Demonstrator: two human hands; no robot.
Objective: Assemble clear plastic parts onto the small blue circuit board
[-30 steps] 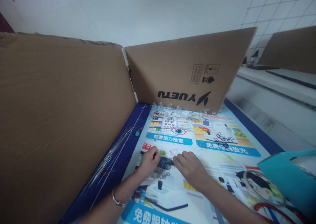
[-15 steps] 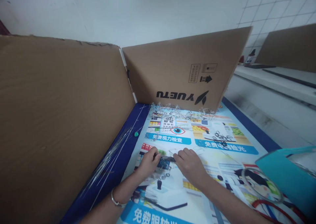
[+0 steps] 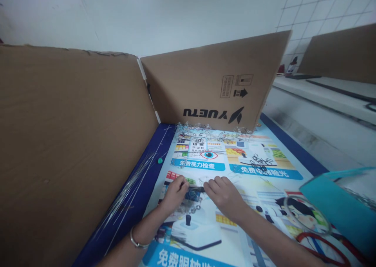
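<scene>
A short, slim dark piece point(image 3: 196, 189) stretches between my two hands, low above the printed sheet; blur hides exactly what it is. Its left end is pinched in my left hand point(image 3: 176, 193), which wears a silver bangle at the wrist. The other end meets the closed fingers of my right hand point(image 3: 225, 198). Just below the piece lie small clear rings or beads point(image 3: 192, 209). Farther off to the right sits a loose cluster of thin black rings point(image 3: 260, 164).
Cardboard panels point(image 3: 211, 79) wall off the left and back. Small clear pieces point(image 3: 205, 129) line the back panel's foot. Thin metal wires point(image 3: 129, 194) and a green bit point(image 3: 160, 161) lie on the left blue border. A teal container point(image 3: 337, 204) and a large ring point(image 3: 289, 216) stand at right.
The whole view has shifted slightly, so the surroundings appear a little farther left. Both hands keep their grip on the dark piece, with hardly any movement.
</scene>
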